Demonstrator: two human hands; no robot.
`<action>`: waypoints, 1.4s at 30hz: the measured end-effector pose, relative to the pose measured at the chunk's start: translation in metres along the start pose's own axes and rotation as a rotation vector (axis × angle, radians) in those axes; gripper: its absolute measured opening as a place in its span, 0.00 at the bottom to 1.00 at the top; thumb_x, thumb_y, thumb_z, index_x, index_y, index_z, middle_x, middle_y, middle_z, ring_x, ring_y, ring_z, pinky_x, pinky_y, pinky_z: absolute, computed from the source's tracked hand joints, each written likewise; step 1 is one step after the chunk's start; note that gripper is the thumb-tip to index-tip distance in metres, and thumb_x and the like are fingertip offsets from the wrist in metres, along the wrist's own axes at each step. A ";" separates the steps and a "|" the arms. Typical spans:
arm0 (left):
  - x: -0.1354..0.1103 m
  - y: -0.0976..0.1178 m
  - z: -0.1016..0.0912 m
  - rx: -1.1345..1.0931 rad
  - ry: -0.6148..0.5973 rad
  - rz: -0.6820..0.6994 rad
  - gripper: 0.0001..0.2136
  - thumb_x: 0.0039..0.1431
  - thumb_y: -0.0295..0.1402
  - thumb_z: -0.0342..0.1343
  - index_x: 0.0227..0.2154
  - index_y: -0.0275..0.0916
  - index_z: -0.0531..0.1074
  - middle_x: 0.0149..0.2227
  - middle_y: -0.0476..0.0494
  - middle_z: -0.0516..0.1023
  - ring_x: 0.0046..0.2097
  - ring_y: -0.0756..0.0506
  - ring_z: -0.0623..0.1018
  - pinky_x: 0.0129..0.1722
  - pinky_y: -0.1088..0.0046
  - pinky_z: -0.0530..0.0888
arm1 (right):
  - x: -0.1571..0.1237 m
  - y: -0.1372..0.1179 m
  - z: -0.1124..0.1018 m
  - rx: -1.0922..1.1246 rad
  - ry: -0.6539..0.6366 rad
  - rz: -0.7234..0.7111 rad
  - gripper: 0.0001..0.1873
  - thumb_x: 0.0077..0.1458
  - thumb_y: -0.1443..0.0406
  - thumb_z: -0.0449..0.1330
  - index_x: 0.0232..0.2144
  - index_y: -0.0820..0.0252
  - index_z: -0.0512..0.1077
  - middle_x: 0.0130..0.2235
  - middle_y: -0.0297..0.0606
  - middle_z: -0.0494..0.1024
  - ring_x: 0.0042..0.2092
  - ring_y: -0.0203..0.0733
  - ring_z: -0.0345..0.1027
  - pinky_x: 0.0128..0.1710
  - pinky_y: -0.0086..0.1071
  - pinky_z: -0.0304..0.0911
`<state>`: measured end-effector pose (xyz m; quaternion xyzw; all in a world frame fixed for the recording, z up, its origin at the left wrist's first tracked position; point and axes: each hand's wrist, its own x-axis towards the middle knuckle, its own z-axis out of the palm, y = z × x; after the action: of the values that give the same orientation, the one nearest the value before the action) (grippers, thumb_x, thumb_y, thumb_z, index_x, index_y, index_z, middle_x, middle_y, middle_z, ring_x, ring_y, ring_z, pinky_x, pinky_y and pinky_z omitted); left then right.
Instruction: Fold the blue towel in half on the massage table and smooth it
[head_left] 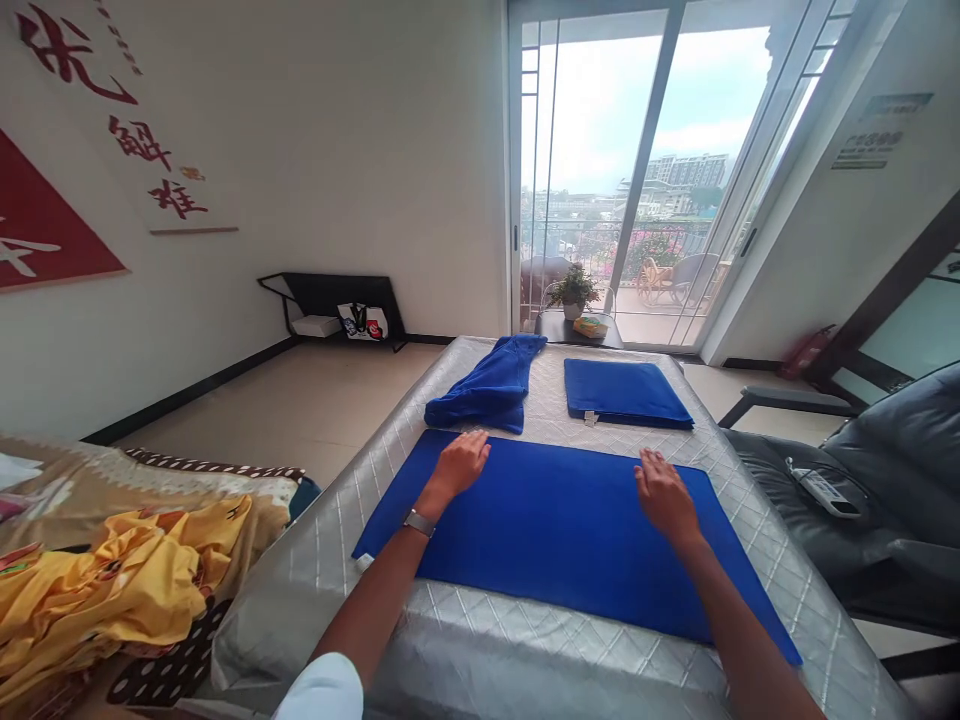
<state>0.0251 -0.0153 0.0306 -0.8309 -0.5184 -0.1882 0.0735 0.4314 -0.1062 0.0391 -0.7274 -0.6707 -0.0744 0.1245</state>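
Observation:
A blue towel (555, 530) lies spread out flat on the silver quilted mattress (480, 650). Over its far left part is my left hand (459, 465), palm down with the fingers stretched out and nothing held. My right hand (666, 490) rests at the towel's right part, also flat and holding nothing. Just beyond the far edge, a crumpled blue towel (487, 385) lies on the left. To its right sits a neatly folded blue towel (626, 392) with a small white tag.
Yellow patterned cloth (135, 575) is heaped on a bed at the left. A dark armchair (885, 490) holding a white power strip (825, 492) stands at the right. Behind the mattress is a small table with a potted plant (574, 290), before a glass sliding door (622, 180).

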 end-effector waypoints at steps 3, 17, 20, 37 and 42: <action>0.006 0.060 0.015 -0.049 -0.092 0.192 0.28 0.74 0.46 0.34 0.62 0.35 0.68 0.63 0.36 0.70 0.65 0.42 0.68 0.67 0.61 0.62 | 0.001 -0.072 0.004 0.069 -0.129 -0.146 0.33 0.70 0.57 0.36 0.69 0.68 0.55 0.71 0.45 0.56 0.72 0.44 0.45 0.70 0.41 0.41; 0.010 0.104 0.052 -0.145 -0.219 0.114 0.33 0.73 0.52 0.29 0.69 0.34 0.55 0.71 0.37 0.56 0.72 0.43 0.54 0.71 0.58 0.52 | 0.014 -0.122 0.043 0.077 -0.288 -0.125 0.36 0.69 0.55 0.34 0.71 0.70 0.47 0.73 0.43 0.47 0.73 0.43 0.36 0.71 0.41 0.32; 0.009 0.075 0.043 -0.123 -0.268 0.041 0.33 0.72 0.52 0.30 0.70 0.37 0.54 0.71 0.39 0.54 0.72 0.43 0.53 0.71 0.56 0.51 | 0.014 -0.088 0.039 0.039 -0.316 -0.051 0.36 0.69 0.54 0.33 0.72 0.67 0.47 0.73 0.40 0.46 0.73 0.43 0.36 0.71 0.42 0.32; -0.025 -0.090 0.016 0.040 -0.237 -0.370 0.35 0.72 0.51 0.30 0.69 0.29 0.54 0.71 0.31 0.53 0.72 0.38 0.53 0.69 0.52 0.52 | -0.006 0.091 0.023 -0.025 -0.238 0.296 0.38 0.67 0.55 0.33 0.71 0.74 0.48 0.72 0.53 0.50 0.73 0.49 0.41 0.70 0.46 0.40; -0.026 -0.071 0.007 0.053 -0.166 -0.378 0.34 0.72 0.49 0.32 0.68 0.26 0.55 0.70 0.27 0.54 0.72 0.36 0.54 0.69 0.52 0.52 | -0.014 0.065 0.011 -0.084 -0.125 0.285 0.36 0.68 0.59 0.34 0.69 0.78 0.52 0.71 0.55 0.53 0.72 0.51 0.42 0.70 0.48 0.38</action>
<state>-0.0466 -0.0029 0.0087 -0.7294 -0.6740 -0.1158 0.0157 0.4946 -0.1213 0.0194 -0.8230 -0.5635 -0.0385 0.0611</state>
